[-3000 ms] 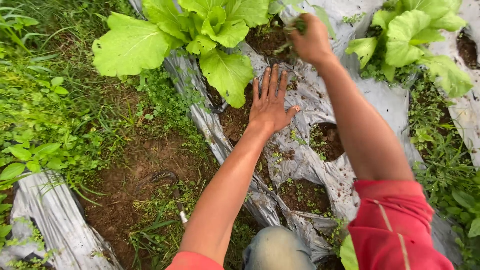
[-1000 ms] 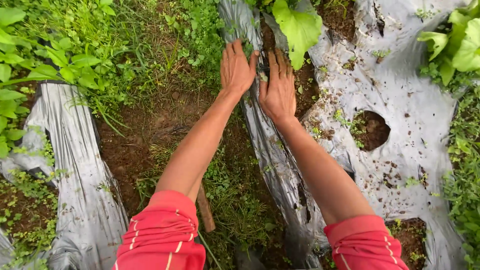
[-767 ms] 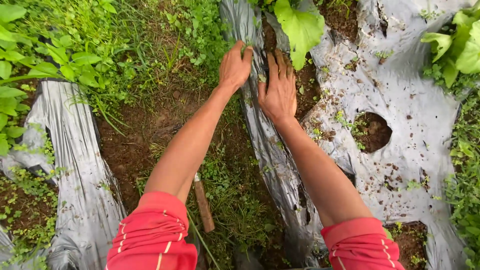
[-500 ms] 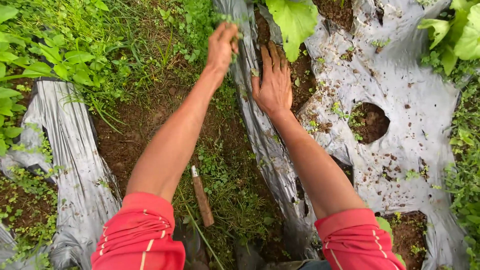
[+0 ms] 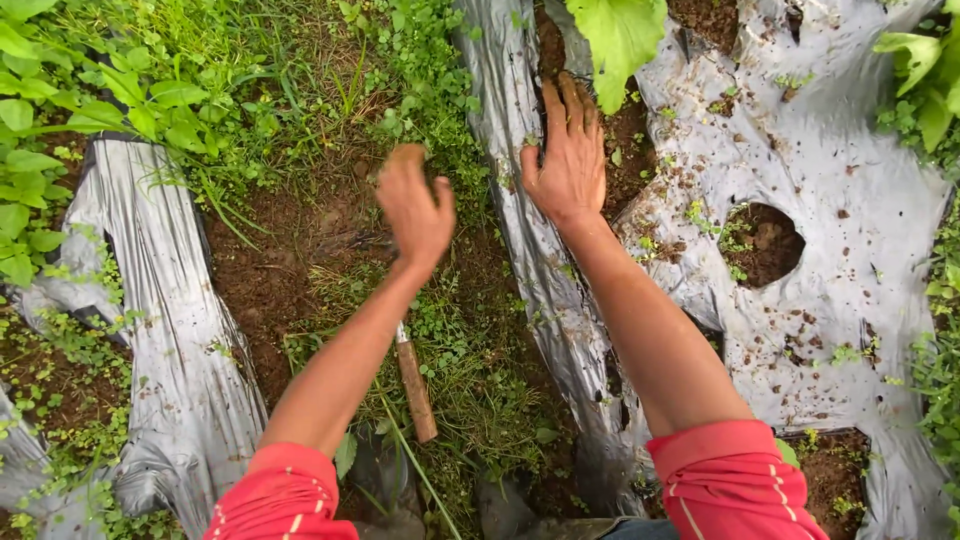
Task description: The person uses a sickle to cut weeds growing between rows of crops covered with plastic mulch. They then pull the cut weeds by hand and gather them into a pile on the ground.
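My right hand (image 5: pixel 568 158) lies flat, fingers stretched out, on bare soil at a torn edge of the silver plastic mulch sheet (image 5: pixel 800 150), just below a broad green leaf (image 5: pixel 620 35). My left hand (image 5: pixel 412 205) hovers blurred over the weedy dirt furrow (image 5: pixel 290 270), left of the sheet. Its fingers are curled downward, and whether anything is in them is hidden. A wooden-handled tool (image 5: pixel 415 385) lies in the grass under my left forearm. Both arms wear red sleeves.
A round planting hole (image 5: pixel 765 240) with small weeds opens in the sheet to the right. Another silver mulch strip (image 5: pixel 160 300) runs along the left. Leafy plants (image 5: pixel 925 70) stand at the top right, with grass and weeds (image 5: pixel 200 60) at the top left.
My left hand has come down and left, from the sheet's edge where it pinched weeds, to above the furrow. The right hand has stayed flat on the soil.
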